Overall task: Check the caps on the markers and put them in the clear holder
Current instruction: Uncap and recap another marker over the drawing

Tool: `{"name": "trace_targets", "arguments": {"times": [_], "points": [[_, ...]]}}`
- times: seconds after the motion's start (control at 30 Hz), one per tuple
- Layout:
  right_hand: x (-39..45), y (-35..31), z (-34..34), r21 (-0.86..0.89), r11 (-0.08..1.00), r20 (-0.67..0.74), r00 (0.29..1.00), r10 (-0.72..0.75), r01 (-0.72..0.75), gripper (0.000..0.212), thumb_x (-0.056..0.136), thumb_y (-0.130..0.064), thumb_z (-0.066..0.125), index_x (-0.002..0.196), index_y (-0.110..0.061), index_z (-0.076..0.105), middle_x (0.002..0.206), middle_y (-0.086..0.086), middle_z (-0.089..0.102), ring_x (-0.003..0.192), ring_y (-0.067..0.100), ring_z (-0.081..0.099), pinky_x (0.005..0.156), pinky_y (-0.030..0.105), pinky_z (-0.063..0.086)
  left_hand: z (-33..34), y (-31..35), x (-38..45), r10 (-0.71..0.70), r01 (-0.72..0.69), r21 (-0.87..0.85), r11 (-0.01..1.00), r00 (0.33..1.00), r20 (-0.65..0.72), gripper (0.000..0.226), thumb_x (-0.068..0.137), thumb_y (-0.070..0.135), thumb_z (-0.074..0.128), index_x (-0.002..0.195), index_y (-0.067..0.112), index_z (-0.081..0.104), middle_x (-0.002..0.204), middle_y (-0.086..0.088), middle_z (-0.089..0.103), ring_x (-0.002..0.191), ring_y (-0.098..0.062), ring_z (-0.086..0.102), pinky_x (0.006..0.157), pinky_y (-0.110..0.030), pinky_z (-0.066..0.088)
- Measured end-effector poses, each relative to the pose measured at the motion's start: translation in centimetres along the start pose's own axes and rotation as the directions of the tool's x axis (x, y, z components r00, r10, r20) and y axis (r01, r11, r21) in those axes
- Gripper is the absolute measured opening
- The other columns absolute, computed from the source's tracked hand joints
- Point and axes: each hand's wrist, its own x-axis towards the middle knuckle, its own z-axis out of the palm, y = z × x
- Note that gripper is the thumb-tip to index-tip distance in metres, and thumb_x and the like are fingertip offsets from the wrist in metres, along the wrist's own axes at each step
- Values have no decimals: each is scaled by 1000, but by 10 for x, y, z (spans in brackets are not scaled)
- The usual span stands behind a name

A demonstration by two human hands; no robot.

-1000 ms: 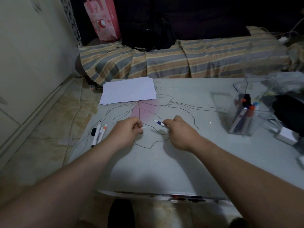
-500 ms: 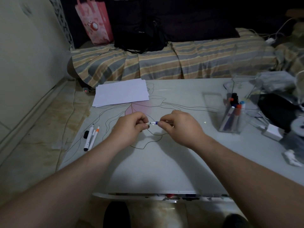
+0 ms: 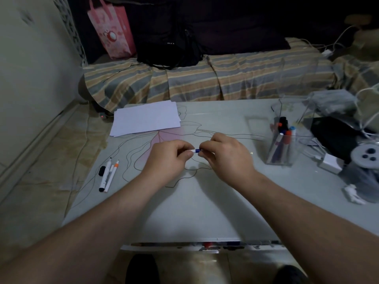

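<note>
Both hands meet over the middle of the table on one blue marker (image 3: 195, 150). My left hand (image 3: 170, 158) pinches its white end. My right hand (image 3: 224, 154) grips the blue end, and most of the marker is hidden in the fingers. A clear holder (image 3: 284, 138) stands to the right with several capped markers upright inside. Two more markers lie at the table's left edge: a black-tipped one (image 3: 105, 174) and an orange-banded one (image 3: 112, 174). A loose black cap (image 3: 101, 171) sits beside them.
A stack of white paper (image 3: 146, 117) lies at the back left of the drawn-on white table (image 3: 205, 201). Clutter fills the right side: a white charger (image 3: 330, 163), a black pouch (image 3: 336, 136), cables. A striped couch (image 3: 205, 78) runs behind.
My hands were apart, the right one holding the blue marker; they have come together and now both grip it. The view has shifted a little to the right.
</note>
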Motion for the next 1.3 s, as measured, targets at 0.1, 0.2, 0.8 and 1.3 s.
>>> {"name": "trace_targets", "arguments": {"times": [0.1, 0.2, 0.8, 1.3], "points": [[-2, 0, -4, 44, 999, -48, 998, 28, -26, 12, 89, -40, 72, 88, -28, 74, 81, -4, 54, 66, 24, 55, 52, 30, 39, 2, 9, 0, 2, -3, -28, 1000, 999, -53, 12, 92, 27, 70, 99, 31, 79, 69, 24, 64, 70, 9, 57, 62, 0, 35], [-5, 2, -7, 95, 988, -46, 991, 126, -121, 8, 90, -38, 73, 90, -30, 74, 80, -7, 48, 67, 17, 48, 55, 29, 31, 8, 17, 0, 59, -60, -5, 998, 995, -74, 12, 92, 22, 70, 98, 27, 80, 74, 19, 69, 72, 0, 60, 66, -2, 37], [-14, 141, -126, 274, 852, -302, 801, 516, -446, 32, 96, -21, 66, 126, -29, 55, 98, -10, 66, 89, 14, 65, 84, 31, 49, 91, 125, 5, 218, -165, -368, 915, 970, 109, 27, 90, 20, 69, 116, 24, 76, 98, 10, 76, 86, -4, 69, 88, -19, 53], [-33, 163, -108, 140, 896, -268, 855, 443, -421, 29, 98, -13, 60, 121, -29, 51, 106, 4, 70, 86, 24, 64, 75, 36, 51, 107, 127, 3, 291, -248, -210, 946, 933, 210, 26, 93, 21, 64, 116, 28, 74, 95, 20, 62, 81, 5, 58, 87, -16, 48]]}}
